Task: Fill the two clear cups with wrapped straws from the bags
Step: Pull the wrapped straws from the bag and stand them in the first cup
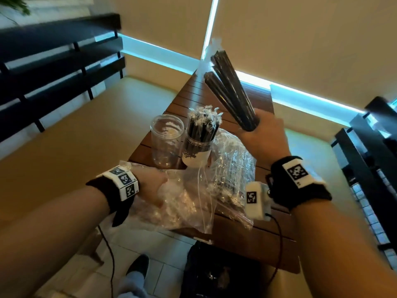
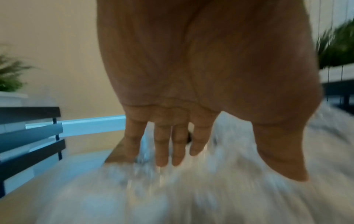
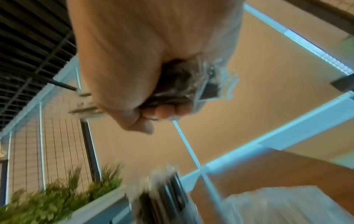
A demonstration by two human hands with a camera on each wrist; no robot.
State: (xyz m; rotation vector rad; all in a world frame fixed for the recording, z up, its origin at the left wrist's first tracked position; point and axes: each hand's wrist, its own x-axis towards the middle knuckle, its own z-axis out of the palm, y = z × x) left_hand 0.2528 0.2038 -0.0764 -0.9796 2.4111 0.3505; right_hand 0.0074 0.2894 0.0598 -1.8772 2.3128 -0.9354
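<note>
My right hand [image 1: 265, 134] is raised above the table and grips a bundle of black wrapped straws [image 1: 231, 91] by its lower end, the straws fanning up and left; the fist [image 3: 145, 97] closes round them in the right wrist view. Two clear cups stand on the wooden table [image 1: 257, 229]: the left cup [image 1: 166, 140] is empty, the right cup [image 1: 198, 145] is packed with upright wrapped straws. My left hand [image 1: 153, 188] lies on a crumpled clear bag [image 1: 184, 203], its fingers [image 2: 168, 145] straight and pressing the plastic. A second clear bag [image 1: 234, 168] with dark straws lies behind it.
A tan bench seat [image 1: 71, 151] runs along the left with a black slatted backrest [image 1: 53, 59]. A dark bag [image 1: 217, 274] sits on the tiled floor under the table's near edge. A dark chair [image 1: 371, 160] stands at the right. Potted plants [image 3: 57, 201] line the wall.
</note>
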